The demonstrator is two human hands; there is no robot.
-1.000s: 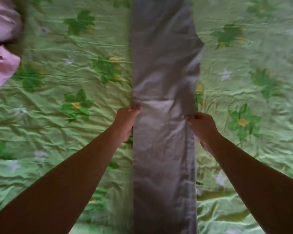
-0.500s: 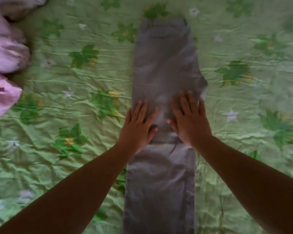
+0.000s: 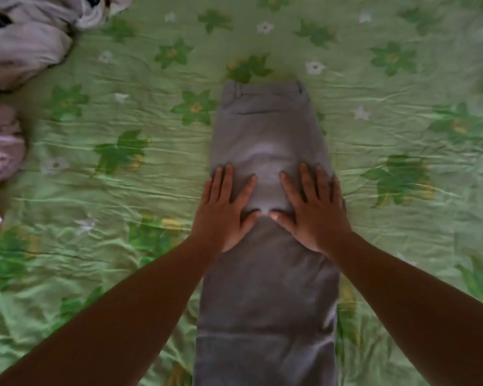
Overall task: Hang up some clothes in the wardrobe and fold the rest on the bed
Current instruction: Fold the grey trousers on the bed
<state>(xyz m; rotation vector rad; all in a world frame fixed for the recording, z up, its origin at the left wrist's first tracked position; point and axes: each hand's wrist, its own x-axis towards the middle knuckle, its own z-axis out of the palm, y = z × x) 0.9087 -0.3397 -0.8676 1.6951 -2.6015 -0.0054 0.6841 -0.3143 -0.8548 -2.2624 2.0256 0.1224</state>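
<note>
Pressing flat: left hand [image 3: 224, 215], right hand [image 3: 315, 217]

A bare left forearm [image 3: 123, 310] and right forearm [image 3: 402, 302] reach forward. The left grip [image 3: 223, 215] and right grip [image 3: 315, 215] lie flat, palms down, fingers straight and spread, thumb tips almost meeting.

Home bedroom, bed [image 3: 117, 268] in wrinkled green floral sheet filling the view, grey trousers [image 3: 268, 302] lying flat on it, pink and white garments [image 3: 25, 45] piling at left edge.
</note>
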